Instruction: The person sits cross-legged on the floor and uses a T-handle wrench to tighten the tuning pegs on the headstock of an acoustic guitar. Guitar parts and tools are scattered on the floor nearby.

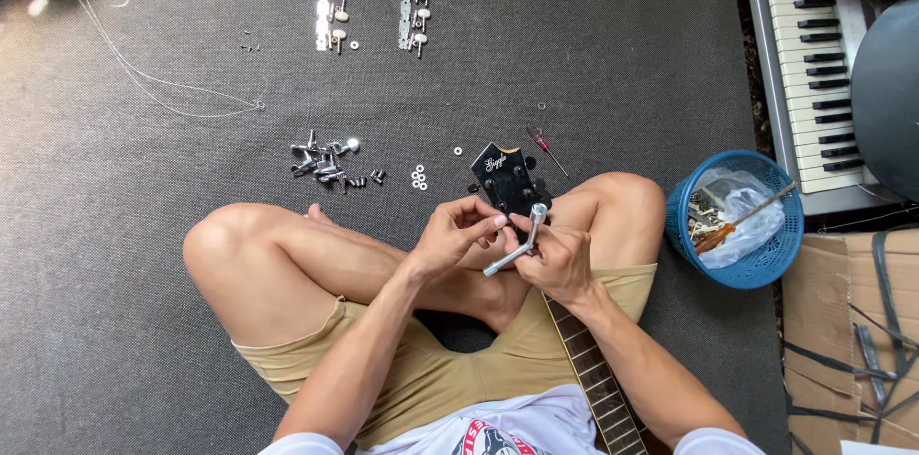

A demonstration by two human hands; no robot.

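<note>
With old tuner strips (330,20) removed and new tuners (324,160) unfitted beyond the hands, the left hand (458,237) pinches the headstock (505,179) while the right hand (558,262) grips a socket wrench (517,246).

I'm sitting cross-legged on a dark carpet floor (622,53) in what looks like a home music-repair corner: tuning pegs (333,10) and loose screws (325,163) lie spread out, an electric keyboard (814,63) lines the edge, with a blue basket (766,268) and flattened cardboard (842,340) beside it.
</note>
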